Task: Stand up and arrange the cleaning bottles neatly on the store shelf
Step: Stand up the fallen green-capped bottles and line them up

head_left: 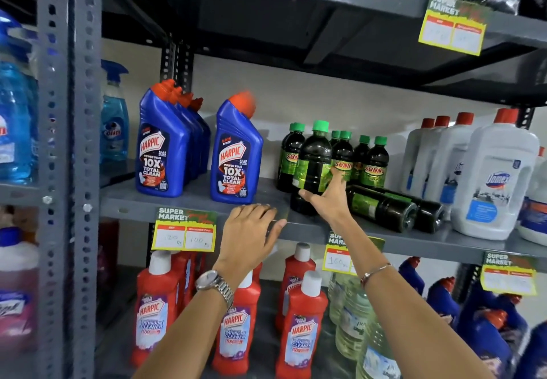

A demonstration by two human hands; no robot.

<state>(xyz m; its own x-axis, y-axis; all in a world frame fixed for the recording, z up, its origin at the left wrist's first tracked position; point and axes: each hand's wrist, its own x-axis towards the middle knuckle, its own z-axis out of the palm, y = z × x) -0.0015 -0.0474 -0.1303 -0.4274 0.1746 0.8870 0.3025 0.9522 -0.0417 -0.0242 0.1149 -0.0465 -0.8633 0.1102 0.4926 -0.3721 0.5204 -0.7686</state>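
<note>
The right hand (322, 198) grips a dark green-capped bottle (313, 165) around its label, upright at the near edge of the shelf (183, 201); the left hand (251, 230) rests open on that edge. Full of dark liquid, the bottle is likely heavy and slick, so mid-body is the place to hold it. Two more bottles (393, 210) lie fallen to its right

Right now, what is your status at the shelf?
Right hand holds upright Sunny bottle. Left hand rests on shelf edge. Two bottles lie flat beside it.
</note>
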